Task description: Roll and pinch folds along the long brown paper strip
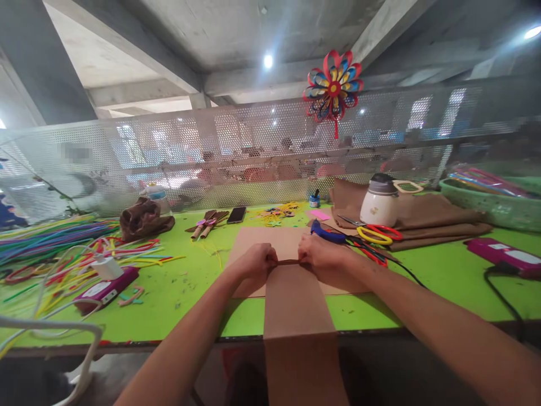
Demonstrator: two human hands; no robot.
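A long strip of brown paper or thin cloth (298, 301) runs from a flat tan board (249, 239) over the table's near edge and hangs down toward me. Its far end is folded into a narrow, darker band. My left hand (258, 259) pinches the left end of that band, fingertips closed. At the right end, my right hand (319, 252) pinches it the same way. Just behind my right hand lies a blue-handled tool (327, 232) resembling a glue gun, partly hidden. Scissors with red and yellow handles (376, 233) rest to its right.
On the green table (177, 310), coloured pipe cleaners (63, 239) and a purple power strip (107, 288) lie left. Behind are a phone (236, 215) and brown paper-like flowers (208, 223). At right stand a white jug (379, 203), folded brown sheets (439, 217) and a green basket (494, 197).
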